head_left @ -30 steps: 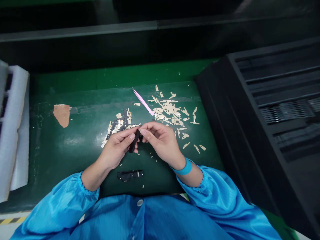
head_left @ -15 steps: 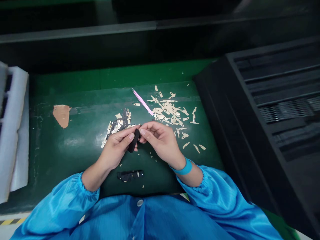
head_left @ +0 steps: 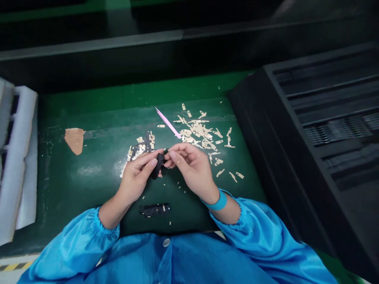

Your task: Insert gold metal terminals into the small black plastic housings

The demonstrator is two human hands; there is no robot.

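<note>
A small black plastic part (head_left: 158,166) is pinched between the thumb and fingers of my left hand (head_left: 134,176), tilted above the table. At its upper end, my right hand (head_left: 191,165) has thumb and fingertips drawn together; a small dark bit shows there, too small to name. Just beyond my left hand lies a pile of small black and pale pieces (head_left: 141,148). Past my right hand, many flat cream-coloured pieces (head_left: 201,130) are scattered. Pink tweezers (head_left: 168,123) rest beside them. Nearer my body, another black plastic part (head_left: 154,210) lies flat.
A dark green table (head_left: 97,189) carries everything, with tiny pale scraps around. A torn brown piece (head_left: 74,141) lies on the left. White foam-like trays (head_left: 22,157) stand at the left edge. A large black slotted container (head_left: 284,157) borders the right side.
My right fingertips have drawn slightly away from the black part's upper end, and the part has turned a little in my left hand. The view has shifted slightly.
</note>
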